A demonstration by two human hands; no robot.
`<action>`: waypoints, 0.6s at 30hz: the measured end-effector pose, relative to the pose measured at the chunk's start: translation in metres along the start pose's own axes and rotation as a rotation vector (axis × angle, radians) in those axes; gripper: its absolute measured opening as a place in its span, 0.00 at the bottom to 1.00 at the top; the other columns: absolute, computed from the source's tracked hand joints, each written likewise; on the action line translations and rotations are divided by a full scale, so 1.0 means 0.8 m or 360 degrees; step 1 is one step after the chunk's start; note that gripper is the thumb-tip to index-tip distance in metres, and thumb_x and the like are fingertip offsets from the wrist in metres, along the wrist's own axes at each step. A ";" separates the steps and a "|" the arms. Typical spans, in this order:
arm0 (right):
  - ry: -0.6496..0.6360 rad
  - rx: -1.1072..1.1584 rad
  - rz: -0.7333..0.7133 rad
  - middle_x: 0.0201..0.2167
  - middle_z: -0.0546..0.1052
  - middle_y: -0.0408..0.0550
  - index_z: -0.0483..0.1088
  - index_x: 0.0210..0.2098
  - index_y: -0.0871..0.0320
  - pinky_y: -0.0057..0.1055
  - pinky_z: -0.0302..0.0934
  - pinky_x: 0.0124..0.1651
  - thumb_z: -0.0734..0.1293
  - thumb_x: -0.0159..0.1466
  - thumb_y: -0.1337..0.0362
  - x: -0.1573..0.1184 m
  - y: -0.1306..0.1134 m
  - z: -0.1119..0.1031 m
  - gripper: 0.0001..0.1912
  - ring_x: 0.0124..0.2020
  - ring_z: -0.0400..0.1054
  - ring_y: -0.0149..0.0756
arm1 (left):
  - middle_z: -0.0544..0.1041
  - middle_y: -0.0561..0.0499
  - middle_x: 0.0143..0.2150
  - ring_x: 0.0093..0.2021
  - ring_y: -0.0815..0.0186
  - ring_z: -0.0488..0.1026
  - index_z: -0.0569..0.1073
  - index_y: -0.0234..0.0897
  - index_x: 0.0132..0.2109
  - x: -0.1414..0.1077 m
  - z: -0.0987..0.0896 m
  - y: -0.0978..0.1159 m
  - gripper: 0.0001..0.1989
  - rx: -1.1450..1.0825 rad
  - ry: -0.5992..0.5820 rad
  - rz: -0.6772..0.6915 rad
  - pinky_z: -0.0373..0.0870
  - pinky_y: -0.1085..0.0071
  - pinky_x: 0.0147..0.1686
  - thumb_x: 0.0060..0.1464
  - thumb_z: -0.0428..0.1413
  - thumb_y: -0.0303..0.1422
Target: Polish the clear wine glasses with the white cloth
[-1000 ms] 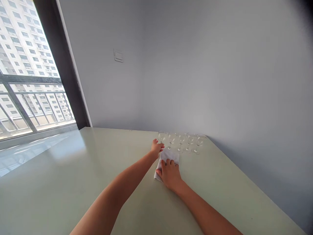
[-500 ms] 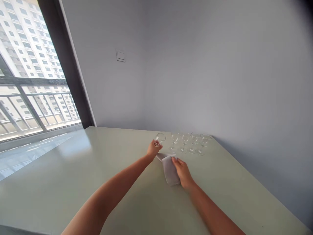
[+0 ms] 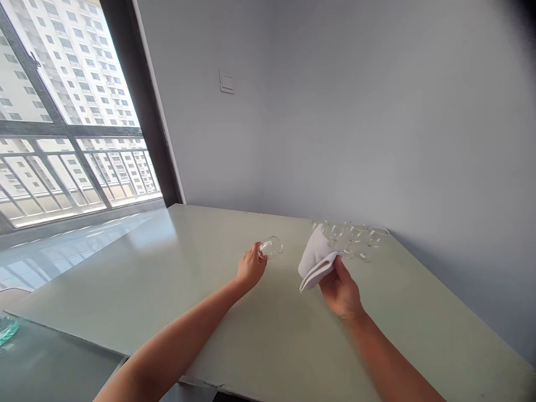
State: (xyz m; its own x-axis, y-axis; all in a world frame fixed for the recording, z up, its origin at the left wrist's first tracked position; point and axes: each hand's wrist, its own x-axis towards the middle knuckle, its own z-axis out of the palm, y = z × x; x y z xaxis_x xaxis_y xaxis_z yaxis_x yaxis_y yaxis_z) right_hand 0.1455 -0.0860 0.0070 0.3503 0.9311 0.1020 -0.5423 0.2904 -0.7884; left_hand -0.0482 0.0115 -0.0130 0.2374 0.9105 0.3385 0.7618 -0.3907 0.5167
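My left hand [image 3: 251, 267] is closed around the lower part of a clear wine glass [image 3: 272, 246], which is tilted with its rim toward the right. Folded white cloth [image 3: 317, 259] is gripped in my right hand [image 3: 341, 287], thumb on top and fingers beneath. The cloth and the glass are apart. Behind the cloth, several stemmed wine glasses [image 3: 374, 237] stand upright in a row near the wall; the cloth hides part of the leftmost ones.
The pale table [image 3: 201, 251] runs back to the grey wall [image 3: 335, 139]. A lower glass surface [image 3: 54, 357] adjoins it at front left, with a greenish glass dish [image 3: 7, 329] at its edge. A window [image 3: 79, 128] is at left.
My view has turned left and down. The cloth has been lifted and turned over in my right hand, moving right, away from the glass. My left hand has tilted the glass sideways.
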 end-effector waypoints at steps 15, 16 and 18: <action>-0.0749 -0.1093 0.0100 0.37 0.71 0.45 0.62 0.51 0.55 0.29 0.59 0.37 0.64 0.56 0.58 -0.038 0.027 0.027 0.23 0.36 0.63 0.35 | 0.71 0.46 0.35 0.37 0.61 0.66 0.62 0.34 0.46 -0.029 0.008 0.017 0.13 0.0472 0.0340 0.0743 0.59 0.64 0.38 0.53 0.48 0.28; -0.0737 -0.1085 0.0090 0.34 0.71 0.45 0.66 0.46 0.57 0.28 0.59 0.35 0.65 0.56 0.59 -0.037 0.031 0.024 0.19 0.34 0.63 0.34 | 0.71 0.46 0.34 0.36 0.61 0.66 0.62 0.34 0.46 -0.032 0.008 0.019 0.12 0.0496 0.0351 0.0777 0.59 0.65 0.38 0.54 0.47 0.28; -0.0693 -0.1126 0.0057 0.26 0.71 0.42 0.70 0.36 0.59 0.26 0.57 0.30 0.65 0.55 0.62 -0.034 0.040 0.018 0.10 0.28 0.62 0.32 | 0.70 0.46 0.32 0.35 0.62 0.66 0.63 0.34 0.45 -0.036 0.008 0.024 0.10 0.0530 0.0366 0.0836 0.59 0.65 0.37 0.55 0.45 0.27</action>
State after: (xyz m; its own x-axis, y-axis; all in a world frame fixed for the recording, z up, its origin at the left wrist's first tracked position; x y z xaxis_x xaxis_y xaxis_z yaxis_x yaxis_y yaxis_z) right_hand 0.1082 -0.0988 -0.0122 -0.0635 0.9815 0.1805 0.1117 0.1867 -0.9760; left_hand -0.0364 -0.0215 -0.0183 0.5213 0.5439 0.6576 0.7343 -0.6786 -0.0208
